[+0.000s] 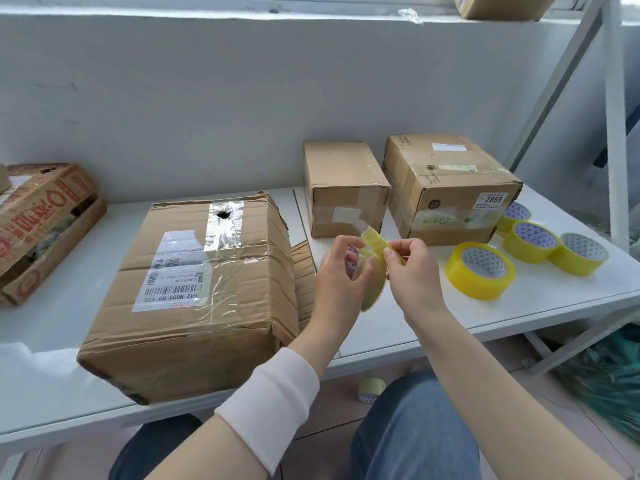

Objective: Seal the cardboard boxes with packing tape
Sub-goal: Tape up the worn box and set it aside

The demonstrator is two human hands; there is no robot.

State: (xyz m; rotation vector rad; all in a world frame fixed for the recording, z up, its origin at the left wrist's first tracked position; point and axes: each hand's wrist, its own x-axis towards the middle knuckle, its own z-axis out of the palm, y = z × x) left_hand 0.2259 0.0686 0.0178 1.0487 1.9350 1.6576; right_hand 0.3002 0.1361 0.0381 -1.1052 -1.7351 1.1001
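The left hand gripped a yellow tape roll while the right hand pinched its peeled end, beside the large taped box.

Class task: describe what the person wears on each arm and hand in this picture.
The left forearm carries a white fabric sleeve, ending short of the wrist. The right forearm is uncovered. Neither the left hand nor the right hand wears a glove; no watch shows.

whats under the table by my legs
One small roll of tape lies on the floor just below the table front edge, left of the right knee. Anything further back is covered by the tabletop and cannot be seen.
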